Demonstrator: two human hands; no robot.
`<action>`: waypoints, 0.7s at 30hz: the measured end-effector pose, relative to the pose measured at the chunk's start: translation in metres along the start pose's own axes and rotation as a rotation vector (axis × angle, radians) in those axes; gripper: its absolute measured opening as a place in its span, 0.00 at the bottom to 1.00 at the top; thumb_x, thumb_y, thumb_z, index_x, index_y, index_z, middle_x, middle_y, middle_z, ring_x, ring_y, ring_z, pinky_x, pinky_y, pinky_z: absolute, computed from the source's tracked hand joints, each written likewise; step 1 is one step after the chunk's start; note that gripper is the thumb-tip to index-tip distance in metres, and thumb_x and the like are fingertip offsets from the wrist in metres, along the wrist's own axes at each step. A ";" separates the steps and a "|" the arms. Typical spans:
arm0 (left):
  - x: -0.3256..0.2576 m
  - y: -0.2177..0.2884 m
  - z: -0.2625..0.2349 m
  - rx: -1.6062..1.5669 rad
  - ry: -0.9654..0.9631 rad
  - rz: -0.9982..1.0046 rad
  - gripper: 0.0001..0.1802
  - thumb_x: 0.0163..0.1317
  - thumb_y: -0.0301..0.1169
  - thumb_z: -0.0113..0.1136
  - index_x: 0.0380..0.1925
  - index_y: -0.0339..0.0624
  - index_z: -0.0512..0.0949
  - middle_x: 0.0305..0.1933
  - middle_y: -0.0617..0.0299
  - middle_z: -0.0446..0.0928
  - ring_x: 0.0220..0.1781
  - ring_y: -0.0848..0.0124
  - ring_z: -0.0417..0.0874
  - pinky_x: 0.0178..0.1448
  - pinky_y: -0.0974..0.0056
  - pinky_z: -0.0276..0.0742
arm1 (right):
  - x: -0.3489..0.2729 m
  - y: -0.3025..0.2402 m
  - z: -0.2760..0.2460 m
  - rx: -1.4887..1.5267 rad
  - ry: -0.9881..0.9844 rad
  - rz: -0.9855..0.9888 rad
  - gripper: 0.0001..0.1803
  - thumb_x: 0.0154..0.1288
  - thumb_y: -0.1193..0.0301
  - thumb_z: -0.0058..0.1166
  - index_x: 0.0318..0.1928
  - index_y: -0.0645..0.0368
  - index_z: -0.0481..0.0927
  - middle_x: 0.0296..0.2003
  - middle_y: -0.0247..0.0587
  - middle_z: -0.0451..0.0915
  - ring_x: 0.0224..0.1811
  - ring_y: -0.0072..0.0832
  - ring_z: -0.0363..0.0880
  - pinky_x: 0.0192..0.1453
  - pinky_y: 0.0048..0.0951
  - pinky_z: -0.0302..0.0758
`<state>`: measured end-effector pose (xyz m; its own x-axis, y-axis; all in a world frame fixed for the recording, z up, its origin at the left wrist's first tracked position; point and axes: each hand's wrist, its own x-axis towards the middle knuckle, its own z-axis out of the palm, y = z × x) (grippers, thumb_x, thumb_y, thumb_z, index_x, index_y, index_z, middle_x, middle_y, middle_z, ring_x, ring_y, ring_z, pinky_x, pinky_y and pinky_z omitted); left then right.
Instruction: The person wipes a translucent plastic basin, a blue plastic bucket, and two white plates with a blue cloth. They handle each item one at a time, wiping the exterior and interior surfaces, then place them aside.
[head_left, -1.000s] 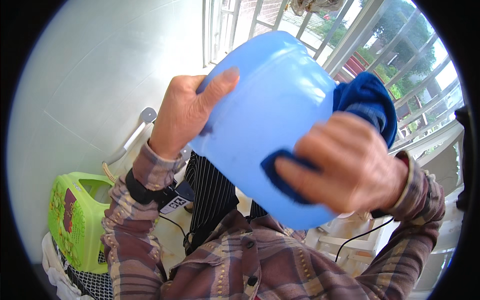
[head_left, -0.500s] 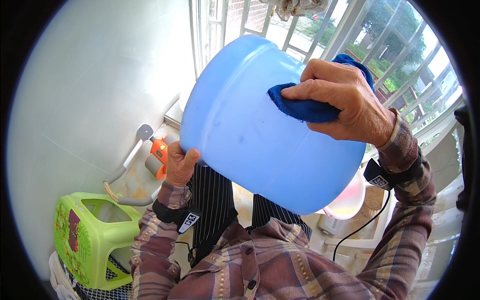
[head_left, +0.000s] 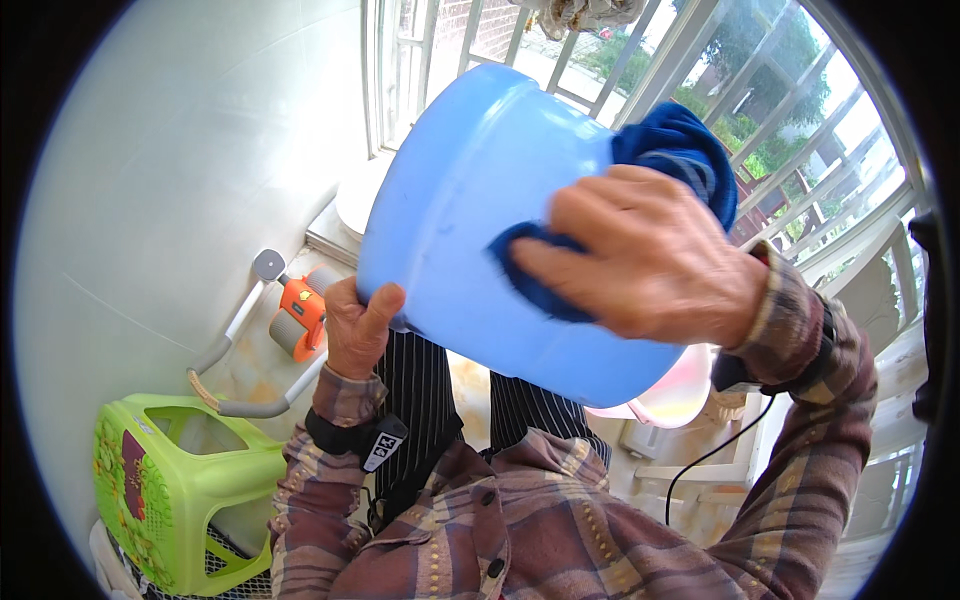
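Blue plastic tub (head_left: 450,270) hung tilted above my pinstriped trousers (head_left: 415,390), outer surface toward me. Left hand (head_left: 360,325) gripped its lower-left edge, thumb on the near side, presumably steadying it against pressure. Right hand (head_left: 640,255), blurred, clutched a dark-blue cloth (head_left: 680,150) against that surface, likely bunched for purchase, loose end spilling past the knuckles.

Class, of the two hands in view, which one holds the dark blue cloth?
The right hand, with the cloth against the blue container; the left hand grips the container's edge instead.
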<state>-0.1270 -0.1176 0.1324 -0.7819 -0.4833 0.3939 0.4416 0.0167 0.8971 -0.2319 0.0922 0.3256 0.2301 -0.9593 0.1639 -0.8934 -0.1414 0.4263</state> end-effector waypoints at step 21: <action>-0.009 -0.001 0.002 -0.098 0.020 0.034 0.24 0.56 0.42 0.69 0.16 0.32 0.73 0.15 0.71 0.70 0.20 0.84 0.66 0.23 0.72 0.62 | -0.012 0.006 -0.029 0.117 0.038 0.080 0.23 0.48 0.67 0.68 0.48 0.55 0.82 0.27 0.36 0.70 0.23 0.26 0.70 0.26 0.29 0.66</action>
<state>-0.1216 -0.1116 0.1287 -0.7569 -0.5014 0.4192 0.5098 -0.0518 0.8587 -0.2286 0.1103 0.3516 0.1692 -0.9589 0.2280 -0.9479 -0.0950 0.3041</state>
